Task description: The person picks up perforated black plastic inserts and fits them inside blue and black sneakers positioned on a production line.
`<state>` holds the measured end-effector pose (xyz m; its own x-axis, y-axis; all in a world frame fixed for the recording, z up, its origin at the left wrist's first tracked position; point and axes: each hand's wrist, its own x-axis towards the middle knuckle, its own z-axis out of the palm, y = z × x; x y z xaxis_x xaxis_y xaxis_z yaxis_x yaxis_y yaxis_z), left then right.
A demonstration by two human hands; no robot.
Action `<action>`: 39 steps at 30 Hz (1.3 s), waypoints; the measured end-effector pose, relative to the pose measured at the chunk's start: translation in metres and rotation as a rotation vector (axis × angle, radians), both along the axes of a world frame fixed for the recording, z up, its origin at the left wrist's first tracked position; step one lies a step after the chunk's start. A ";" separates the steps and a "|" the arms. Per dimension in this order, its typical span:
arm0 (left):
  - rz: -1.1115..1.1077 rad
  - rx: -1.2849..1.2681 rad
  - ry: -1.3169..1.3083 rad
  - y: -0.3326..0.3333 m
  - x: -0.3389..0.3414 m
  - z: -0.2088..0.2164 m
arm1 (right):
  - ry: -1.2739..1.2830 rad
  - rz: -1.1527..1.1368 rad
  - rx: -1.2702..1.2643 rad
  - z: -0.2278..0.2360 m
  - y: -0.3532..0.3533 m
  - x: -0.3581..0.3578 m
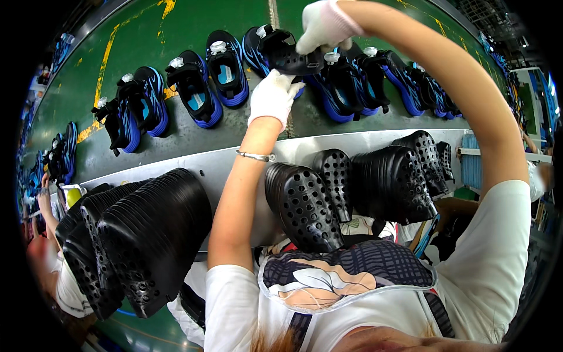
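A black and blue sneaker point(253, 48) lies on the green work surface, partly covered by a black perforated plastic shoe insert point(290, 57). My right hand point(326, 26), in a white glove, reaches over from the right, fingers curled on the insert's edge. Also gloved in white, my left hand point(273, 100) is closed at the sneaker's near end, just below the insert. The insert's front end is at the sneaker's opening; how far in it sits is hard to tell. My left fingertips are partly hidden.
Several similar sneakers point(196, 88) with white dials stand in a row either side. Nested stacks of black perforated inserts point(155, 229) lie on the near metal ledge point(229, 155), left, with more stacks point(302, 202) to the right. Another person's arm point(48, 205) shows at far left.
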<state>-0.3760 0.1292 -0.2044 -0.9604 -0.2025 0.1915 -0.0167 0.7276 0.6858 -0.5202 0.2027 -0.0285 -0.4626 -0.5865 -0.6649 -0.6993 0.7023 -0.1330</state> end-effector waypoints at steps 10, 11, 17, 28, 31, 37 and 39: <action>0.020 -0.021 -0.121 0.006 -0.004 -0.001 | 0.326 -0.135 -0.249 -0.102 -0.020 0.036; -0.003 -0.011 -0.185 0.001 -0.009 0.002 | 0.313 -0.177 -0.280 -0.108 -0.020 0.034; -0.166 -0.112 -0.423 -0.017 -0.027 0.002 | 0.220 0.013 0.013 -0.101 -0.043 0.025; -0.075 0.029 -0.448 -0.025 -0.023 -0.006 | 0.350 -0.105 -0.262 -0.139 -0.055 0.031; -0.109 -0.017 -0.481 -0.033 -0.032 -0.004 | 0.391 0.025 -0.237 -0.144 -0.056 0.024; -0.128 -0.021 -0.596 -0.028 -0.035 0.006 | 0.080 -0.087 -0.140 -0.106 -0.039 0.021; -0.163 0.029 -0.598 -0.036 -0.037 0.004 | 0.161 -0.009 -0.222 -0.081 -0.016 0.024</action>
<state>-0.4129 0.0934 -0.2006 -0.9187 -0.0412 -0.3929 -0.2944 0.7346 0.6113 -0.4963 0.1868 -0.1090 -0.5577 -0.7051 -0.4379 -0.7177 0.6747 -0.1722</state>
